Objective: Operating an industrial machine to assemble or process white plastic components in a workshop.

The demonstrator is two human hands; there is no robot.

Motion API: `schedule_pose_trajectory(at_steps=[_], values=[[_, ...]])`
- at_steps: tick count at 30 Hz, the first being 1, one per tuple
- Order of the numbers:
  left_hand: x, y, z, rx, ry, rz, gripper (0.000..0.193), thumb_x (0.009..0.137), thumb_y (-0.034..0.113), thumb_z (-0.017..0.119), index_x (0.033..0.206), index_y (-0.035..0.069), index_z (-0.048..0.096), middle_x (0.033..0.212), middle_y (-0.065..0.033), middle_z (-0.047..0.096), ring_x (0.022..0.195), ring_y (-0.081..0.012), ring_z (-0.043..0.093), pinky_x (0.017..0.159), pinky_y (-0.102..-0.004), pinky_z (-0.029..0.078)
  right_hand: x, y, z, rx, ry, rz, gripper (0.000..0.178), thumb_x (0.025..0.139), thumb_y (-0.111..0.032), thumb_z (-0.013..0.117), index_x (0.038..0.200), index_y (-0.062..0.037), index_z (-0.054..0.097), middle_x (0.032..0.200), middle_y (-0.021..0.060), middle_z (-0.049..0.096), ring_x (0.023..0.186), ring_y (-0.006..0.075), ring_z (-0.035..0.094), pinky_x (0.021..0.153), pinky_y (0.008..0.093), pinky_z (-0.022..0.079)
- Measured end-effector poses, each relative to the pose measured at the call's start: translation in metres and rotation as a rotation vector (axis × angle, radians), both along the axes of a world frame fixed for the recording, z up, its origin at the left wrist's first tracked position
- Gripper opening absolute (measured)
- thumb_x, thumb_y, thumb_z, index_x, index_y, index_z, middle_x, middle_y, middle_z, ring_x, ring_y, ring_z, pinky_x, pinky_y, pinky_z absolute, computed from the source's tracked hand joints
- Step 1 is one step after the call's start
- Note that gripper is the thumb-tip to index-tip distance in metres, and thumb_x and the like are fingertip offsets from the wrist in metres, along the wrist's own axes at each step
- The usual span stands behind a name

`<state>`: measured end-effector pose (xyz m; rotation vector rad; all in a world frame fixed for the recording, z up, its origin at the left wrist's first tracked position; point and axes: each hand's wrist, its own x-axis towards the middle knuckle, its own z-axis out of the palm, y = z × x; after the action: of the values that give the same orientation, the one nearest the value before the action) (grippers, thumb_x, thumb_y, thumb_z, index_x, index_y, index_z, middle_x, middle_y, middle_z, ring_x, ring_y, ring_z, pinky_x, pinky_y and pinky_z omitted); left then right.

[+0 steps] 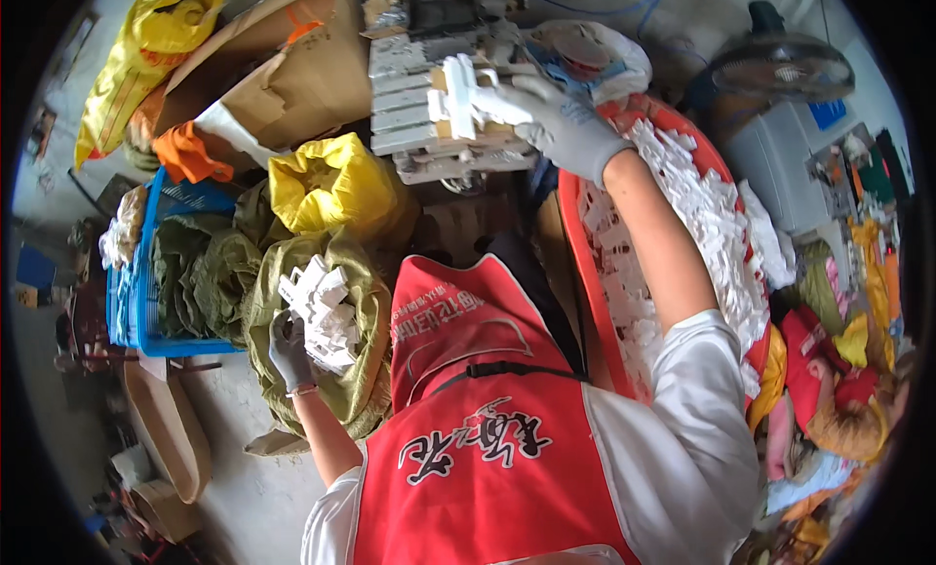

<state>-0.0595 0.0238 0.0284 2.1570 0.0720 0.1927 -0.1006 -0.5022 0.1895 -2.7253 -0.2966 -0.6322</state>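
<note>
My right hand, in a grey glove, reaches over the bench machine with its slatted metal top. Its fingers close on a white plastic piece. Beside that piece, another white part lies across a brown block on the slats. Down at the left, my gloved left hand is at the inner side of an olive woven sack, against a heap of white plastic pieces. Its fingers are dark and partly hidden, so their grip is unclear.
A large red tub full of white pieces stands at my right. Left of me are a yellow sack, a blue basket with green sacking and an open cardboard box. A fan stands at the back right.
</note>
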Motion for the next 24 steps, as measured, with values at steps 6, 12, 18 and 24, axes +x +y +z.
schedule_pose_trajectory(at_steps=[6, 12, 18, 24], values=[[-0.001, 0.052, -0.046, 0.010, -0.037, -0.038, 0.033, 0.091, 0.016, 0.058, 0.119, -0.002, 0.057, 0.108, -0.0103, 0.064, 0.093, -0.0188, 0.062, 0.079, -0.0295, 0.051, -0.114, -0.082, -0.060, 0.227, 0.176, -0.337, 0.039, 0.093, -0.024, 0.052, 0.127, -0.0060, 0.051, 0.124, 0.0157, 0.056, 0.112, 0.0289, 0.054, 0.098, 0.0337, 0.041], [0.023, 0.064, -0.069, 0.080, 0.126, -0.053, 0.031, 0.094, 0.015, 0.053, 0.119, -0.003, 0.057, 0.108, -0.0109, 0.064, 0.096, -0.0181, 0.061, 0.082, -0.0292, 0.050, -0.259, -0.108, -0.198, 0.062, 1.187, -0.673, 0.040, 0.086, -0.033, 0.047, 0.114, -0.0079, 0.058, 0.114, 0.0190, 0.058, 0.104, 0.0345, 0.057, 0.089, 0.0422, 0.045], [0.016, -0.033, -0.036, 0.191, 0.144, -0.298, 0.030, 0.092, 0.015, 0.053, 0.115, -0.004, 0.059, 0.111, -0.0126, 0.064, 0.101, -0.0203, 0.059, 0.090, -0.0315, 0.045, -0.281, -0.057, -0.300, -0.173, 0.802, -0.717, 0.033, 0.087, -0.034, 0.050, 0.114, -0.0159, 0.058, 0.114, 0.0113, 0.056, 0.097, 0.0294, 0.061, 0.080, 0.0436, 0.049], [0.013, -0.072, -0.024, 0.193, 0.160, -0.417, 0.028, 0.092, 0.014, 0.054, 0.114, -0.002, 0.060, 0.108, -0.0091, 0.065, 0.099, -0.0154, 0.059, 0.089, -0.0278, 0.046, -0.224, -0.050, -0.344, -0.061, 0.840, -0.982, 0.027, 0.089, -0.022, 0.046, 0.114, -0.0135, 0.054, 0.102, 0.0133, 0.061, 0.095, 0.0289, 0.063, 0.075, 0.0464, 0.051]])
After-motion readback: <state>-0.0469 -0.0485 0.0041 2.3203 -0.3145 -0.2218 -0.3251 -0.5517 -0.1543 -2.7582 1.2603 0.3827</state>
